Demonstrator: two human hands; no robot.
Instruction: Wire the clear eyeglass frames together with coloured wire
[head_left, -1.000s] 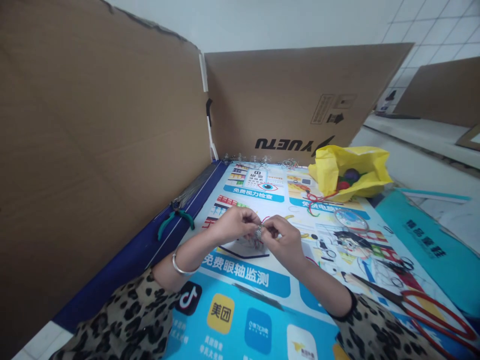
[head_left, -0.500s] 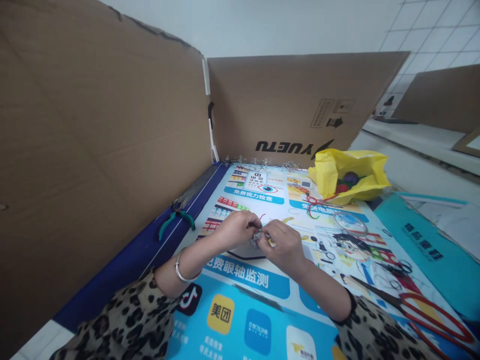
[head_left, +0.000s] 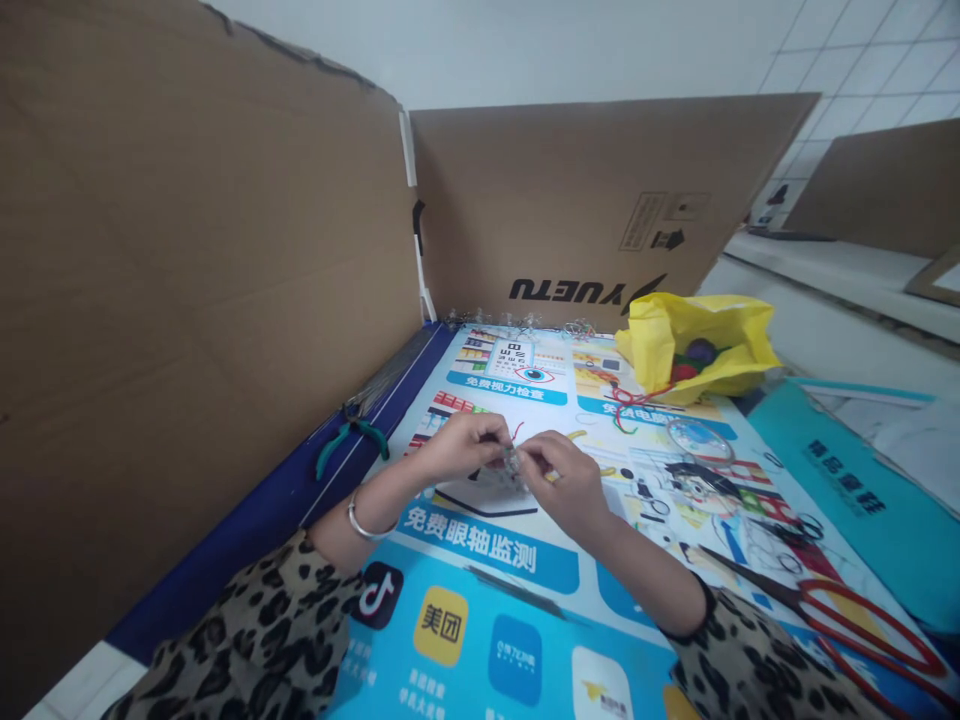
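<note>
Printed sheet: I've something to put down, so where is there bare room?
Bare: the near icon area, between the sleeves; also the eye chart patch, between left hand and wiry pieces. Crowded: the right side, with large scissors and yellow bag.

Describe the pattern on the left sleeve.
The left sleeve has dark leopard-like spots on tan, shown in the head view.

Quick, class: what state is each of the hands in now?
Left hand: closed, pinching a small silvery wiry piece.
Right hand: closed, pinching the same piece opposite.
</note>
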